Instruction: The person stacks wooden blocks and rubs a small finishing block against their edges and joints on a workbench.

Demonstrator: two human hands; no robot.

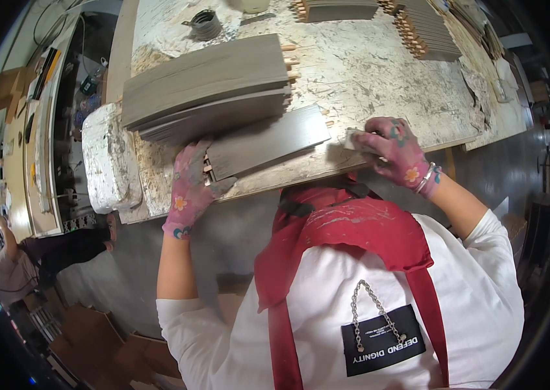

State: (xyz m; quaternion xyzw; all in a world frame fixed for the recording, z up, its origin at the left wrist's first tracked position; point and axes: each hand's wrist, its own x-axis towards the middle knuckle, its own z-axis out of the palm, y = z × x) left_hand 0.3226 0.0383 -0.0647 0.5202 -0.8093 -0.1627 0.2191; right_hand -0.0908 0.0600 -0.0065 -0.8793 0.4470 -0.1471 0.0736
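Note:
A flat grey-painted board with bare wooden tabs at both ends lies near the front edge of a worn, paint-stained worktable. My left hand, in a pink flowered glove, grips the board's left end. Just off its right end is my right hand, gloved alike, its fingers closed around a small pale block. What kind of block it is cannot be made out. Directly behind the board rises a stack of similar grey boards, their wooden tabs sticking out on the right.
More stacks of tabbed grey boards stand at the far middle and far right. A dark round container sits behind the near stack. At the table's left lies a white wrapped block. Another person is at the far left.

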